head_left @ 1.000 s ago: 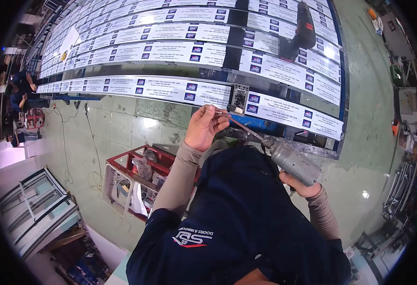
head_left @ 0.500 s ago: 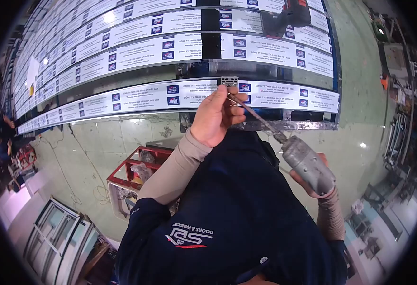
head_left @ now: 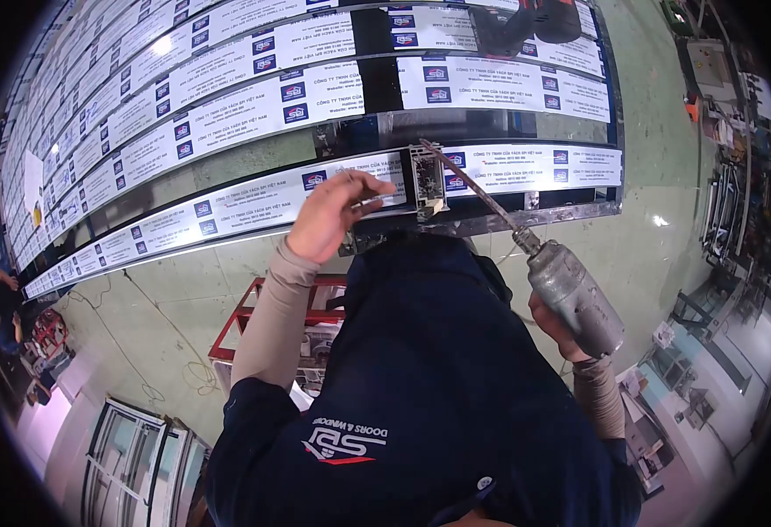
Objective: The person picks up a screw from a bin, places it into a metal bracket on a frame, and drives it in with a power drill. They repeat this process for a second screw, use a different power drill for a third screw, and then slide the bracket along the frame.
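Now right hand (head_left: 554, 327) gripping drill (head_left: 573, 299), bit (head_left: 473, 186) at hinge plate (head_left: 426, 181)

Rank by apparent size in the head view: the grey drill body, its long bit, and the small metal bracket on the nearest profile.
1. Grey drill body, though it is nearest the camera.
2. Long bit, longer but thin.
3. Metal bracket.

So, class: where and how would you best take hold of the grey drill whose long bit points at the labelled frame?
Grip the grey drill round its thick barrel, from below and behind, as the right hand does; the thin long bit at the front offers no safe hold.
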`<state>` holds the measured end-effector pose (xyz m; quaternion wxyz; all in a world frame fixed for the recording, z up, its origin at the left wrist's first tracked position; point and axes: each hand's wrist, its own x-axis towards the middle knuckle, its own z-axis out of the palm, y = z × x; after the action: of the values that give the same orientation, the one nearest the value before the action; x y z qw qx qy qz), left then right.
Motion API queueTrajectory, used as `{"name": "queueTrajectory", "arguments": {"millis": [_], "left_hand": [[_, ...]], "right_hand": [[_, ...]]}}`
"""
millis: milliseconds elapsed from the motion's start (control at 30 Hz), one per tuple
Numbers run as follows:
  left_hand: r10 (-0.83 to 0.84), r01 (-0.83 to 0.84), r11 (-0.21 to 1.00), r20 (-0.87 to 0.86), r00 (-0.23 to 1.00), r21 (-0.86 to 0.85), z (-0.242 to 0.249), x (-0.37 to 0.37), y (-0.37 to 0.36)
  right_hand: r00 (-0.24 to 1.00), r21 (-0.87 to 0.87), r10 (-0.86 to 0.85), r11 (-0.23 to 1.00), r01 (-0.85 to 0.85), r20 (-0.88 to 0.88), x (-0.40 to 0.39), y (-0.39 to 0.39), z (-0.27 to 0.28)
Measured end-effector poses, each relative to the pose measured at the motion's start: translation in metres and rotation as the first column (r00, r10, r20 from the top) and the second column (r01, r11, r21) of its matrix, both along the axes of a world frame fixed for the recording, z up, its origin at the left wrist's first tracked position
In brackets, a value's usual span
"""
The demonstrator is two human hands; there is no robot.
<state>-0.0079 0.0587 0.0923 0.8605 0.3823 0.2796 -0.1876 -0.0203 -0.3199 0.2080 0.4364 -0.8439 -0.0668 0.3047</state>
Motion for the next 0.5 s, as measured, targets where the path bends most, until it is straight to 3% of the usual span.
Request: {"name": "queueTrajectory", "arguments": {"millis": [67, 167, 233, 300, 333, 367, 400, 433, 500], "left_hand": [[-0.018, 0.020, 0.999, 0.080, 0.997, -0.025, -0.008, -0.010, -0.007], [0.017, -0.016, 1.000, 0.184, 0.983, -0.002, -0.020, -0.019, -0.019], [-0.034, 0.041, 0.999, 0.259, 0.965, -0.022, -0.045, -0.023, -0.017], [-0.211, 0.114, 0.940, 0.285, 0.935, 0.323, -0.045, -0.026, -0.028], [-0.209, 0.110, 0.939, 0.286, 0.935, 0.326, -0.024, -0.021, -0.039], [-0.398, 0.159, 0.762, 0.262, 0.879, 0.627, -0.004, -0.015, -0.049], [-0.483, 0.165, 0.635, 0.220, 0.848, 0.755, -0.001, -0.014, -0.059], [-0.553, 0.158, 0.486, 0.162, 0.817, 0.860, 0.001, -0.012, -0.069], [-0.564, 0.172, 0.470, 0.145, 0.813, 0.866, -0.022, -0.009, -0.084]], "right_hand": [[0.990, 0.035, -0.118, 0.992, 0.121, -0.079, -0.001, 0.000, -0.001], [0.987, -0.024, 0.038, 0.999, -0.042, -0.159, 0.008, 0.004, 0.007], [0.982, 0.042, -0.027, 0.998, 0.035, -0.186, 0.009, 0.007, 0.007], [0.971, 0.089, -0.069, 0.992, 0.091, -0.230, 0.009, 0.008, 0.005], [0.960, 0.114, -0.088, 0.986, 0.122, -0.267, 0.009, 0.007, 0.004], [0.960, 0.119, -0.083, 0.986, 0.118, -0.267, 0.008, 0.005, 0.004], [0.967, 0.101, -0.076, 0.989, 0.103, -0.245, 0.008, 0.004, 0.003], [0.973, 0.085, -0.065, 0.993, 0.086, -0.222, 0.008, 0.003, 0.001], [0.984, 0.088, -0.013, 0.996, 0.029, -0.178, 0.007, -0.003, -0.002]]}}
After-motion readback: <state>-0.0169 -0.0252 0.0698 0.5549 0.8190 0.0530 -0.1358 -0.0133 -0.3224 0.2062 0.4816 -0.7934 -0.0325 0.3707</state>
